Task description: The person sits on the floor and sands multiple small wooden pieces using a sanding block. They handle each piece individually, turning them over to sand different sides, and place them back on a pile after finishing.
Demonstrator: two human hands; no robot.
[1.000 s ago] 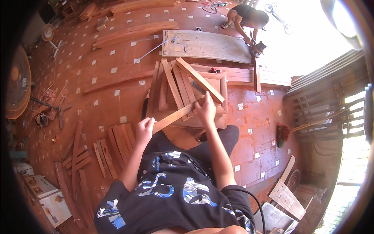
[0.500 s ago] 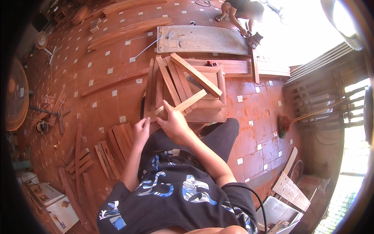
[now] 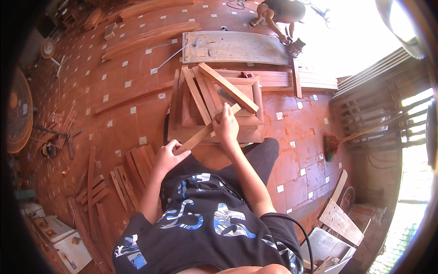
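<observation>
I sit on a red tiled floor with a long pale wooden slat [image 3: 206,130] lying aslant in front of me. My left hand [image 3: 168,156] grips the slat's near lower end. My right hand [image 3: 226,128] presses on the slat further up, near its far end. The slat rests over a stack of reddish wooden frames and boards [image 3: 253,98], on top of which another slat [image 3: 226,86] lies diagonally.
Loose wooden strips [image 3: 137,166] lie on the floor to my left. A large grey board [image 3: 235,47] lies beyond the stack, and another person [image 3: 278,13] crouches at its far right end. A round fan [image 3: 18,114] stands far left. Boxes [image 3: 331,237] sit lower right.
My right hand slid up the slat, away from my left hand, toward the slat's far end. My left hand stayed on the near end.
</observation>
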